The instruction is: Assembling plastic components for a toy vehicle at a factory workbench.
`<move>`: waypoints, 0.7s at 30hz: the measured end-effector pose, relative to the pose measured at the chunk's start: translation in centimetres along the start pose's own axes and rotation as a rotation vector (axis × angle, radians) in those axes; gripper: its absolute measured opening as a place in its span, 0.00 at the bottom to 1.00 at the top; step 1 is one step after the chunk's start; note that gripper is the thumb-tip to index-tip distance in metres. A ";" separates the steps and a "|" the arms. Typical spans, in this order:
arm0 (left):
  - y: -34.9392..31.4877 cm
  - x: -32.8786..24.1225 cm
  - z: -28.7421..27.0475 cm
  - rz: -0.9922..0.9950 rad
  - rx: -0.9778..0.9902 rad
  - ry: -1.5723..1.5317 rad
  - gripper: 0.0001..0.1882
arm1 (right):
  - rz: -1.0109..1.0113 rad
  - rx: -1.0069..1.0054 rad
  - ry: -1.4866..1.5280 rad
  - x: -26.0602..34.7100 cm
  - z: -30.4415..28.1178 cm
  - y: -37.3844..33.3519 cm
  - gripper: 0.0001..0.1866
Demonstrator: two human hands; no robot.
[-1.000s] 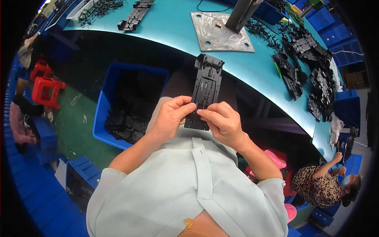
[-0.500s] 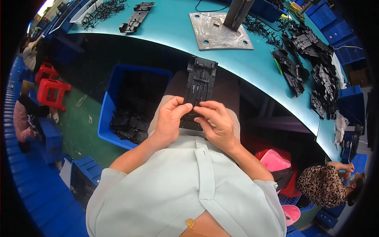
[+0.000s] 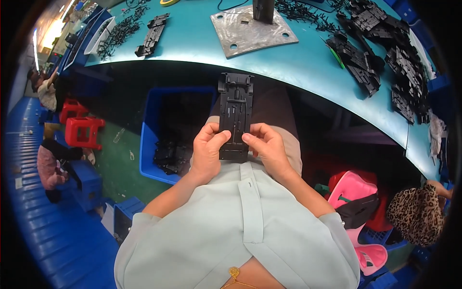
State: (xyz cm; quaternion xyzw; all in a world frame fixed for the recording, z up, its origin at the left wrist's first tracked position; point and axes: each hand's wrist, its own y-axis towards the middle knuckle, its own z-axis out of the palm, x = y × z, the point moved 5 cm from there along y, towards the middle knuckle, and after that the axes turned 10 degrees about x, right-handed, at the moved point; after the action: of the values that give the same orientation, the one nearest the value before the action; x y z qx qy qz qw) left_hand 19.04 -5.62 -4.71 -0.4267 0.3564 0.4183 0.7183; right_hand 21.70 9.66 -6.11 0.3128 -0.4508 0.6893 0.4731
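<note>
A long black plastic chassis plate (image 3: 236,113) with moulded ribs and slots stands lengthwise over my lap. My left hand (image 3: 209,149) grips its left edge, thumb on the face and fingers curled behind. On the opposite edge my right hand (image 3: 269,147) does the same, its thumb tip resting near the lower part of the plate. The fingers behind the plate are partly hidden. Another chassis plate (image 3: 153,34) of like shape lies alone on the teal table (image 3: 192,48), up and to the left.
Below the table stands a blue bin (image 3: 147,139) with black parts in it. A steel base plate with a post (image 3: 250,31) sits on the table. Piled chassis plates (image 3: 406,67) and a green tool (image 3: 335,57) lie at right. Co-workers sit left and right; red stools (image 3: 83,132) stand left.
My right hand's fingers have gone from the plate's face to its right edge, so both hands now hold it by the sides. The view has shifted slightly.
</note>
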 end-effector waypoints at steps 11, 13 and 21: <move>1.0 0.3 2.0 -0.280 0.044 0.056 0.13 | -0.071 0.034 0.099 -2.3 -1.1 1.0 0.06; 1.5 1.0 0.9 -0.253 0.012 0.129 0.13 | -0.139 0.039 0.096 -1.8 -0.7 1.5 0.07; 2.6 2.0 0.8 -0.246 0.159 0.173 0.16 | -0.222 -0.031 0.048 -3.2 -1.5 2.0 0.06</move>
State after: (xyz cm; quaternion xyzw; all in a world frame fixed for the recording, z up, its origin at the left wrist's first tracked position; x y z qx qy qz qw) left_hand 17.59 -3.55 -6.92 -0.4434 0.3941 0.2593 0.7622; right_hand 20.95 9.56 -10.05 0.3367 -0.4124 0.6332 0.5618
